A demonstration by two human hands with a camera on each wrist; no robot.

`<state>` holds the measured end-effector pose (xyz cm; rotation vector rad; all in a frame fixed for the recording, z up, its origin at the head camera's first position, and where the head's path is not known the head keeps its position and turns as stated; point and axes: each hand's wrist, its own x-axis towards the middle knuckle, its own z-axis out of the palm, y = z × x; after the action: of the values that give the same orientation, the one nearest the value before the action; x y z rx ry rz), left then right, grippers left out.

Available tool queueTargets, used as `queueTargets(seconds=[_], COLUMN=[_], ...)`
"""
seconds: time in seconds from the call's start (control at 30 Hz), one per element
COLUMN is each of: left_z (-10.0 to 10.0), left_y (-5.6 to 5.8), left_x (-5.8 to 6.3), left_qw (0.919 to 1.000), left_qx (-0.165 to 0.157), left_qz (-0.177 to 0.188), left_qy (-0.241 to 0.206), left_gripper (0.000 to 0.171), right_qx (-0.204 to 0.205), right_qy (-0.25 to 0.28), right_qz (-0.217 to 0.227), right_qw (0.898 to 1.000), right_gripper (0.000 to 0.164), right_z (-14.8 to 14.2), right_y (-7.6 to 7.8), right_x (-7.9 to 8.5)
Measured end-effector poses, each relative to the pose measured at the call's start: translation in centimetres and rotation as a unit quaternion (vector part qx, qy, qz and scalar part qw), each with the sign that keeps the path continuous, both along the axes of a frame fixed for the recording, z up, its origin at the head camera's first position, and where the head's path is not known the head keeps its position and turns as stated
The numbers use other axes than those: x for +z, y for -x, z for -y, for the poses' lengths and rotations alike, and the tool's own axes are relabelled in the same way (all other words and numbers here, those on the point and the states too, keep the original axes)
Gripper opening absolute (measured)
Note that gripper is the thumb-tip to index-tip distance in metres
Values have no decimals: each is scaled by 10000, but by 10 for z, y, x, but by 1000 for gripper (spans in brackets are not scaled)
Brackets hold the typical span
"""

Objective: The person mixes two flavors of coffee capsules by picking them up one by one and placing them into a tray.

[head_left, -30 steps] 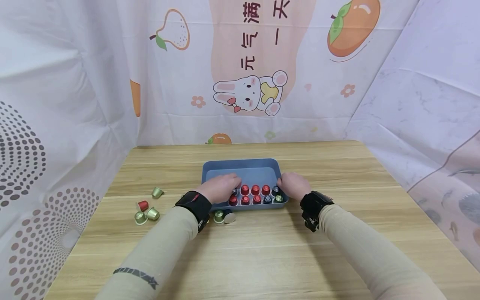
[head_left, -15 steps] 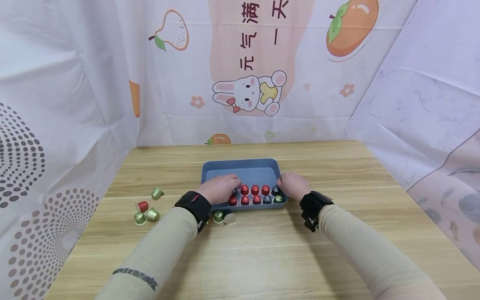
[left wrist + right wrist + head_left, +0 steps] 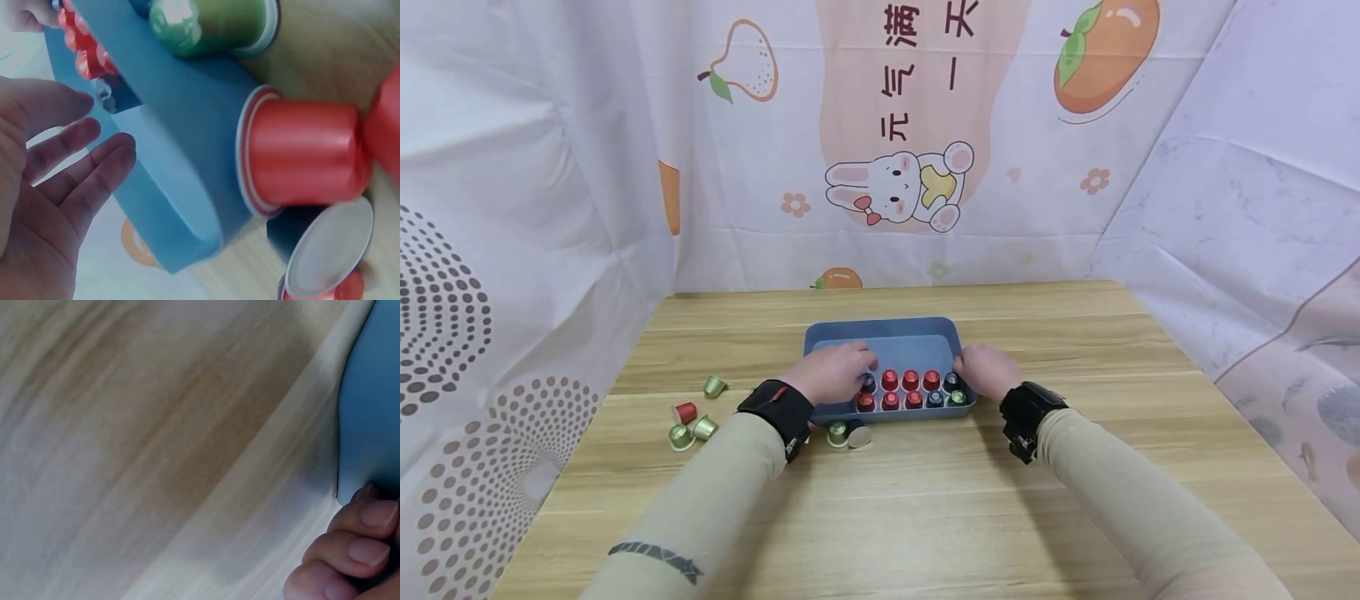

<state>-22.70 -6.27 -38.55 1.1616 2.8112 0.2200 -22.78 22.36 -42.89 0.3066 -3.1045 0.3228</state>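
Observation:
On the table a blue tray (image 3: 880,327) holds two rows of upright coffee capsules, red ones (image 3: 911,380) mixed with dark blue and one green. My left hand (image 3: 832,369) hovers over the tray's left part. In the left wrist view its fingers (image 3: 100,165) are spread and relaxed, holding nothing. Right by its fingertips a dark blue capsule (image 3: 114,94) stands at the left end of the far row. My right hand (image 3: 990,371) grips the tray's right rim, its curled fingers (image 3: 367,551) against the outer wall. The thumb is hidden in the right wrist view.
Left of the tray lie loose green capsules (image 3: 714,386) and a red capsule (image 3: 684,412). Close against the tray's near wall are a green capsule (image 3: 837,434), a tipped dark capsule (image 3: 331,247) and a red capsule (image 3: 303,150). A printed curtain (image 3: 737,167) hangs behind the table.
My left hand has let go of the dark blue capsule and drawn slightly left, its fingers opening. The capsule stays in the far row. My right hand has stayed at the tray's rim.

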Motion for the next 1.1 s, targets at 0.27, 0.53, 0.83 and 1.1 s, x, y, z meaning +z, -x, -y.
queueTargets(seconds=[0.27, 0.53, 0.83, 1.1], left_z=[11, 26, 45, 66], left_y=[5, 3, 6, 6], left_x=[8, 22, 29, 32], left_qw=[9999, 9994, 9982, 9964], left_qx=[17, 163, 511, 775], left_qz=[-77, -128, -9, -41], left_qy=[-144, -260, -305, -338], left_gripper=[27, 26, 26, 24], right_qx=[-61, -23, -20, -33], right_qy=[-14, 9, -24, -40], right_qz=[46, 20, 22, 6], right_qw=[10000, 10000, 10000, 10000], right_gripper=[38, 36, 37, 36], right_z=[1, 2, 1, 0], right_y=[-2, -3, -2, -1], right_x=[4, 5, 3, 1])
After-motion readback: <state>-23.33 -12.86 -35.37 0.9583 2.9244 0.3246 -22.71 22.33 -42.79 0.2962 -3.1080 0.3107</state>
